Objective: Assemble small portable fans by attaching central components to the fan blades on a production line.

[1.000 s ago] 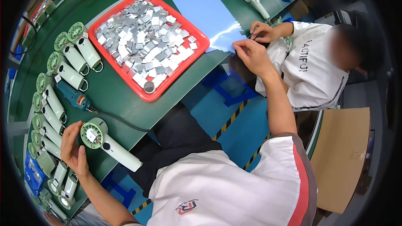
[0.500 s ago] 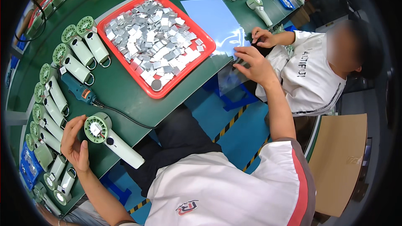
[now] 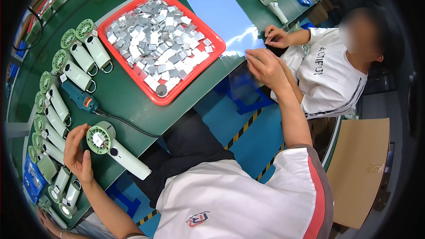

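My left hand (image 3: pixel 79 156) is open, fingers stretched out and thumb apart, close beside a pale green handheld fan (image 3: pixel 130 158). That fan lies near the table's front edge with its round head open, showing a white square and a small red wire inside. Away to the right, the fingers of my right hand (image 3: pixel 267 68) are pressed together at the near right corner of a shiny bluish plastic sheet (image 3: pixel 219 15). A clear part of the sheet hangs past the table edge. The exact fingertip contact is small and partly hidden.
A red tray (image 3: pixel 160 101) heaped with small silvery-white squares and a round grey disc stands mid-table. Left of it lie a teal corded power tool (image 3: pixel 79 97) and several fans (image 3: pixel 95 46). A co-worker (image 3: pixel 330 71) sits at the right, one hand near the sheet.
My right hand's fingers, spread apart before, have come together at the sheet's corner. My left hand stays beside the fan. The whole view has shifted slightly.
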The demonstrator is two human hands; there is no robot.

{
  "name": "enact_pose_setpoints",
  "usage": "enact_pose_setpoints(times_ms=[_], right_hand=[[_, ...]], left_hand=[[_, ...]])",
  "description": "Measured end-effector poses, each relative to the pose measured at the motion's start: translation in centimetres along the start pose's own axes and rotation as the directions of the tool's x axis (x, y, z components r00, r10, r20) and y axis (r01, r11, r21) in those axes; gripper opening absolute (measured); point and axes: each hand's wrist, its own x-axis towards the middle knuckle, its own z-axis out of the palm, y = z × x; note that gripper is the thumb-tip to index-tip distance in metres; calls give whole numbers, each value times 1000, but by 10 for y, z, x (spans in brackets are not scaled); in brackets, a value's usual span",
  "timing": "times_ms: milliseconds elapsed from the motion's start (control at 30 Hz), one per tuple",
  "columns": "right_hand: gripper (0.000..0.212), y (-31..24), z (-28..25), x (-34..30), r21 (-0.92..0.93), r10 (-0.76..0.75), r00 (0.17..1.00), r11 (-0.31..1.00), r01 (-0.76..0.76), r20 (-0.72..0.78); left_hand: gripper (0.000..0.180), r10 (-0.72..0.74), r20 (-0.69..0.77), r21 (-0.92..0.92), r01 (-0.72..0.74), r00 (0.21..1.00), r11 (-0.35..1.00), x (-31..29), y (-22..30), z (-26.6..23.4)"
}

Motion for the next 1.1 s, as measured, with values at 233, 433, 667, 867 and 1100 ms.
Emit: enact_pose_setpoints(times_ms=[233,433,667,867,1100], right_hand=[[22,-2,5,-3,28,50,995,998,-48,-87],[14,5,3,-3,126,164,982,980,-151,-95],[11,19,-6,2,320,399,910,852,-414,115],[17,20,-6,16,413,449,889,794,-445,95],[20,-82,-35,87,248,155,976,962,-114,-155]], left_hand=[[53,-4,7,4,4,1000,1000,0,1,0],[53,-8,6,-7,8,1000,1000,0,0,1],[52,-3,4,-15,3,1000,1000,3,-1,-1],[48,-5,-38,-5,5,999,1000,1,14,0],[35,-20,-306,-78,-5,952,997,13,23,13]])
